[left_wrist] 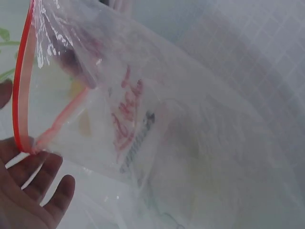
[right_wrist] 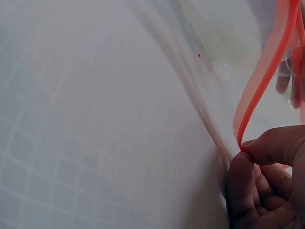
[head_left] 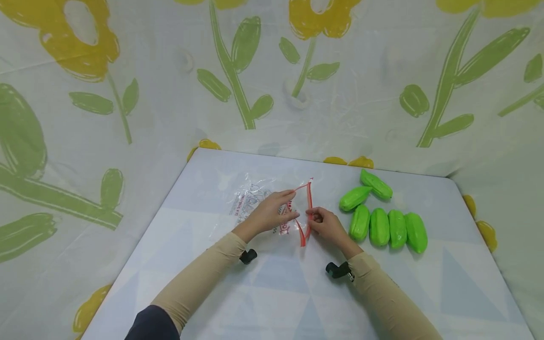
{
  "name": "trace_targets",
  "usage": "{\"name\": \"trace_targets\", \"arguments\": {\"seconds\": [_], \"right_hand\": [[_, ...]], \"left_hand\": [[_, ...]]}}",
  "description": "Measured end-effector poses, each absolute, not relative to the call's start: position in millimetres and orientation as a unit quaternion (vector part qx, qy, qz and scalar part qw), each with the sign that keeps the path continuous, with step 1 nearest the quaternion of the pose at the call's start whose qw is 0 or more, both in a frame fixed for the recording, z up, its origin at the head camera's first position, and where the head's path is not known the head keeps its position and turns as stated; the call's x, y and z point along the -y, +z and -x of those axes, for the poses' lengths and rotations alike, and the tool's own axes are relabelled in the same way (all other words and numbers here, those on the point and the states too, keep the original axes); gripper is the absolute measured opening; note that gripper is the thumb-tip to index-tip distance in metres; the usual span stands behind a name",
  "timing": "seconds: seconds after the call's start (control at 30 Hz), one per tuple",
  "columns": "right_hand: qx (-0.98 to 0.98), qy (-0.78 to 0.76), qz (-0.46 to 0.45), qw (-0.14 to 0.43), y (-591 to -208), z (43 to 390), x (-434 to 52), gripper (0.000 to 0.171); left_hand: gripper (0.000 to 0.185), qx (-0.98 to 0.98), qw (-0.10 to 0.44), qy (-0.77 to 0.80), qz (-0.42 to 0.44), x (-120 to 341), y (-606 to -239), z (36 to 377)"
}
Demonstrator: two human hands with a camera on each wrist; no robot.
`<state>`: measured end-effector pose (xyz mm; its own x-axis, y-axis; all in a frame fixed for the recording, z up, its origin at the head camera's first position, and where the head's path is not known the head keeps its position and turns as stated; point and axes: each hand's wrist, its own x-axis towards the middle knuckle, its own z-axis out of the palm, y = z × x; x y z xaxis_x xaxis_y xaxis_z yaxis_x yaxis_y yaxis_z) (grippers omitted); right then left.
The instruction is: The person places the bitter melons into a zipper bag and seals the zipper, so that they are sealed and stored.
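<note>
A clear zip-lock bag (head_left: 255, 200) with a red zip strip (head_left: 309, 198) and red print lies on the table, its mouth spread between the two hands. My right hand (head_left: 329, 226) pinches the red strip between thumb and forefinger, as the right wrist view shows close up at the strip's bend (right_wrist: 242, 136). On the bag's other side, my left hand (head_left: 269, 211) has its fingers extended, thumb apart from them. In the left wrist view its fingertips (left_wrist: 50, 162) touch the corner of the red strip (left_wrist: 19, 114).
Several glossy, elongated green objects (head_left: 379, 226) lie to the right of the right hand, some in a row and two (head_left: 354, 198) behind it. The white table (head_left: 280, 302) has pale blue triangles. A flower-printed curtain (head_left: 161, 94) hangs behind it.
</note>
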<state>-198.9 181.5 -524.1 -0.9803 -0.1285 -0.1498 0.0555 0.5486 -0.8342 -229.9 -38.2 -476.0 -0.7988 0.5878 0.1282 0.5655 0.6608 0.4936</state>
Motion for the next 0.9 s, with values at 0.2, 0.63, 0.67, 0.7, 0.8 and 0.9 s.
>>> {"name": "trace_targets", "arguments": {"seconds": [0.2, 0.63, 0.67, 0.7, 0.8, 0.9], "right_hand": [[-0.875, -0.473, 0.015, 0.100, -522.7, 199.9, -181.4, 0.028], [-0.877, -0.470, 0.010, 0.098, -524.3, 201.4, -181.4, 0.030], [-0.876, -0.472, 0.011, 0.096, -524.3, 201.3, -181.5, 0.030], [-0.876, -0.474, 0.012, 0.095, -524.3, 201.2, -181.5, 0.030], [-0.878, -0.471, 0.023, 0.087, -524.3, 200.9, -181.7, 0.031], [-0.879, -0.468, 0.031, 0.080, -524.1, 201.0, -181.4, 0.033]], "left_hand": [[0.079, -0.901, 0.050, 0.274, -0.333, 40.3, -480.7, 230.4], [0.072, -0.900, -0.011, 0.300, -0.317, 36.5, -483.5, 228.3], [0.073, -0.899, -0.012, 0.301, -0.317, 36.4, -483.8, 228.2], [0.073, -0.899, -0.012, 0.302, -0.316, 36.4, -484.0, 228.0], [0.073, -0.899, -0.013, 0.306, -0.313, 36.4, -484.3, 227.9], [0.073, -0.901, -0.017, 0.305, -0.309, 36.6, -484.7, 227.4]]}}
